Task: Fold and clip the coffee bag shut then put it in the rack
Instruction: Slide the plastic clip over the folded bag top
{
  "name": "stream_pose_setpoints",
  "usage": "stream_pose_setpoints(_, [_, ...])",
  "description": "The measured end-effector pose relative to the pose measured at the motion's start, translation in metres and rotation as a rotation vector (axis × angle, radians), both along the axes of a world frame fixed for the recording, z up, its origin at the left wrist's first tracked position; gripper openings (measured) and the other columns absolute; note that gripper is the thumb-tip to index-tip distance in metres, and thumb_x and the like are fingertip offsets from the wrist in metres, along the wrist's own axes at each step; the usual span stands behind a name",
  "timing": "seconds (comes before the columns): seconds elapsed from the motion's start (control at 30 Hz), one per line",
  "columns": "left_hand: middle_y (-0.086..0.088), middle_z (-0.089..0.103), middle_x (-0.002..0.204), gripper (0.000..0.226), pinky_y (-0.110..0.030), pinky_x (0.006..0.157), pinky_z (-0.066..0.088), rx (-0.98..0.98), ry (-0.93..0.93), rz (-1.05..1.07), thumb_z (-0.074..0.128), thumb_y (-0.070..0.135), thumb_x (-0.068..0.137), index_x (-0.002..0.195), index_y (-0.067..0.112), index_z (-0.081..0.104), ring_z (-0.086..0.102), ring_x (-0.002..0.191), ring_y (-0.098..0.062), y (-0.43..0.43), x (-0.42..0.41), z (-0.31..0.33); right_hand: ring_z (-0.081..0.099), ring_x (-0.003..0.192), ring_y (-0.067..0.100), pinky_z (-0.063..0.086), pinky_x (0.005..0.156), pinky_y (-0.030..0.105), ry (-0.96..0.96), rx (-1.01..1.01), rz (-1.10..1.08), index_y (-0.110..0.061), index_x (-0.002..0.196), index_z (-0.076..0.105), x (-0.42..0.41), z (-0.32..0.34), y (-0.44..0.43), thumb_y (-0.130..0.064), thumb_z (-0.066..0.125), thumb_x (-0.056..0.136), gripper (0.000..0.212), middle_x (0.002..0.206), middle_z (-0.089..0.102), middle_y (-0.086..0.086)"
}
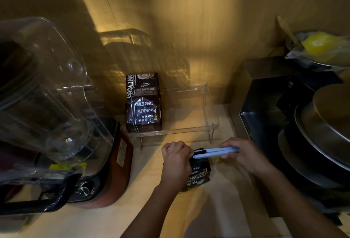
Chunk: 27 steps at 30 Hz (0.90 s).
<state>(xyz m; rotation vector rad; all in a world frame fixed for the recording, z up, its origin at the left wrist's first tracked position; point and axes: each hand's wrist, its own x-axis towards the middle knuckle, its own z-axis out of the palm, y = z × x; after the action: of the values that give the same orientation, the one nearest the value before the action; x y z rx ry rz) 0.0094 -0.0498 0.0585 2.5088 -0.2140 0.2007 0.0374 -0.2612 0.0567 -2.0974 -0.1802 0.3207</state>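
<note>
My left hand (177, 164) sits low in the centre of the head view, fingers curled shut over the top left corner of the small dark coffee bag (198, 176), pinching the folded top where the clip begins. My right hand (244, 154) is just right of it, fingers closed around the far end of the pale blue clip (215, 152). The clip lies level across the bag's top edge, running from one hand to the other; I cannot tell whether it is fully snapped shut. The bag stands on the light wooden counter (144, 209), its white lettering facing me, its lower part showing between my two forearms.

Just above the hands, in the middle of the frame, stands the clear plastic rack (210, 116) on thin legs, close to the wooden back wall. A larger brown coffee bag (144, 103) stands upright in the rack's left end; the space to its right holds nothing I can see.

On the left side of the frame a blender (106, 164) with a red and black base and a clear jug fills the view from top to bottom. On the right side a dark metal appliance (269, 94) sits beside a stack of steel pans (325, 128), and in the upper right corner a bowl holds something yellow under plastic wrap (318, 42).
</note>
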Motion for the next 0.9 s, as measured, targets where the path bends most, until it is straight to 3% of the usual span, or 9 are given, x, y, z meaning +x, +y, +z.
stream_pose_setpoints(0.07, [-0.007, 0.059, 0.077, 0.013, -0.032, 0.085, 0.023, 0.022, -0.021, 0.004, 0.056, 0.001, 0.079, 0.074, 0.011, 0.062, 0.051, 0.081, -0.024, -0.001, -0.001, 0.001, 0.054, 0.090, 0.004, 0.037, 0.073, 0.004, -0.012, 0.004, -0.004, -0.020, 0.090, 0.067, 0.001, 0.000, 0.002, -0.004, 0.069, 0.073, 0.023, 0.095, 0.062, -0.003])
stream_pose_setpoints(0.17, [-0.005, 0.059, 0.073, 0.015, -0.036, 0.085, 0.029, 0.057, -0.070, -0.022, 0.055, -0.001, 0.072, 0.071, 0.013, 0.059, 0.049, 0.079, -0.021, -0.004, -0.005, 0.000, 0.054, 0.088, 0.002, 0.038, 0.070, 0.001, -0.022, -0.014, 0.022, -0.027, 0.087, 0.066, 0.000, 0.000, 0.007, -0.007, 0.070, 0.073, 0.025, 0.092, 0.061, -0.009])
stream_pose_setpoints(0.37, [0.001, 0.061, 0.082, 0.020, -0.040, 0.088, 0.032, 0.145, -0.015, 0.062, 0.056, -0.001, 0.070, 0.076, 0.018, 0.054, 0.054, 0.086, -0.022, -0.019, -0.010, -0.001, 0.051, 0.094, 0.018, 0.040, 0.077, 0.026, -0.046, 0.011, -0.050, -0.023, 0.092, 0.068, -0.010, -0.018, 0.035, -0.009, 0.070, 0.072, 0.024, 0.090, 0.062, -0.005])
stream_pose_setpoints(0.47, [0.003, 0.060, 0.083, 0.023, -0.040, 0.090, 0.026, 0.093, 0.055, 0.142, 0.049, 0.000, 0.075, 0.080, 0.022, 0.049, 0.051, 0.086, -0.021, -0.024, -0.015, -0.007, 0.051, 0.091, 0.016, 0.041, 0.074, 0.024, -0.077, 0.072, -0.149, -0.027, 0.089, 0.068, -0.018, -0.024, 0.044, -0.008, 0.071, 0.070, 0.026, 0.087, 0.061, -0.009])
stream_pose_setpoints(0.57, [0.002, 0.058, 0.078, 0.024, -0.034, 0.082, 0.021, -0.007, 0.066, 0.157, 0.045, -0.003, 0.078, 0.075, 0.021, 0.045, 0.049, 0.080, -0.021, -0.026, -0.013, -0.008, 0.055, 0.088, 0.003, 0.040, 0.068, 0.013, 0.003, 0.149, -0.161, -0.039, 0.087, 0.062, -0.019, -0.021, 0.041, -0.010, 0.071, 0.072, 0.034, 0.092, 0.059, -0.018])
stream_pose_setpoints(0.63, [0.002, 0.058, 0.076, 0.025, -0.032, 0.081, 0.019, -0.057, 0.049, 0.159, 0.046, -0.005, 0.078, 0.074, 0.020, 0.047, 0.049, 0.078, -0.019, -0.023, -0.013, -0.009, 0.055, 0.091, 0.003, 0.041, 0.068, 0.014, 0.074, 0.195, -0.170, -0.042, 0.088, 0.060, -0.019, -0.021, 0.034, -0.011, 0.070, 0.073, 0.036, 0.097, 0.059, -0.018])
stream_pose_setpoints(0.7, [0.002, 0.058, 0.074, 0.025, -0.030, 0.081, 0.018, -0.110, 0.028, 0.160, 0.047, -0.005, 0.080, 0.074, 0.019, 0.049, 0.049, 0.076, -0.017, -0.019, -0.013, -0.010, 0.058, 0.086, 0.011, 0.048, 0.066, 0.020, 0.103, 0.215, -0.205, -0.035, 0.087, 0.063, -0.018, -0.022, 0.026, -0.013, 0.072, 0.071, 0.029, 0.094, 0.062, -0.009])
stream_pose_setpoints(0.8, [0.004, 0.059, 0.075, 0.023, -0.027, 0.083, 0.017, -0.133, 0.005, 0.122, 0.047, 0.000, 0.084, 0.074, 0.021, 0.049, 0.050, 0.078, -0.015, -0.016, -0.015, -0.011, 0.060, 0.078, 0.023, 0.054, 0.067, 0.040, 0.104, 0.233, -0.264, -0.020, 0.080, 0.067, -0.020, -0.024, 0.020, -0.010, 0.076, 0.067, 0.019, 0.086, 0.063, 0.003])
stream_pose_setpoints(0.9, [0.002, 0.063, 0.078, 0.020, -0.030, 0.094, 0.019, -0.134, 0.020, 0.104, 0.045, 0.003, 0.085, 0.076, 0.019, 0.052, 0.053, 0.081, -0.015, -0.016, -0.013, -0.009, 0.060, 0.081, 0.025, 0.054, 0.070, 0.042, 0.119, 0.307, -0.307, -0.016, 0.077, 0.067, -0.022, -0.022, 0.025, -0.002, 0.075, 0.065, 0.019, 0.086, 0.062, 0.002])
